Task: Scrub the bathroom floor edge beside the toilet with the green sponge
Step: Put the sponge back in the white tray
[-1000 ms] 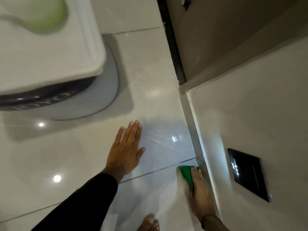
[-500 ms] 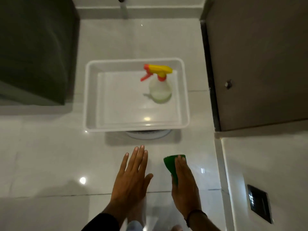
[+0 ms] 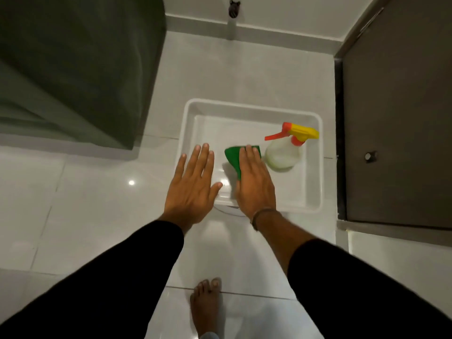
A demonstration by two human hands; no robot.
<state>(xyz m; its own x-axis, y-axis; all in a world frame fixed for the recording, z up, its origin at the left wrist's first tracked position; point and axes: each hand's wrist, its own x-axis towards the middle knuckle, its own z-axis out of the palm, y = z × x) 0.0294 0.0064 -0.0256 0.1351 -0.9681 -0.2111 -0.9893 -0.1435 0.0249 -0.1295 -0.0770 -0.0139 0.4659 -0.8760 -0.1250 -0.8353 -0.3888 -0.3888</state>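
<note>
My right hand holds the green sponge over the white plastic tray that sits on the tiled floor. The sponge sticks out past my fingertips, above the tray's inside. My left hand is flat and open with fingers spread, hovering over the tray's near left corner, holding nothing. Whether the sponge touches the tray's bottom cannot be told. The toilet is out of view.
A spray bottle with a yellow and orange trigger head stands in the tray's right side. A dark cabinet fills the upper left. A brown door is on the right. My bare foot rests on the floor below.
The right hand lifted the sponge off the floor edge by the wall and carried it over the tray. The view swung from the wall edge to the tray; the left hand came off the floor.
</note>
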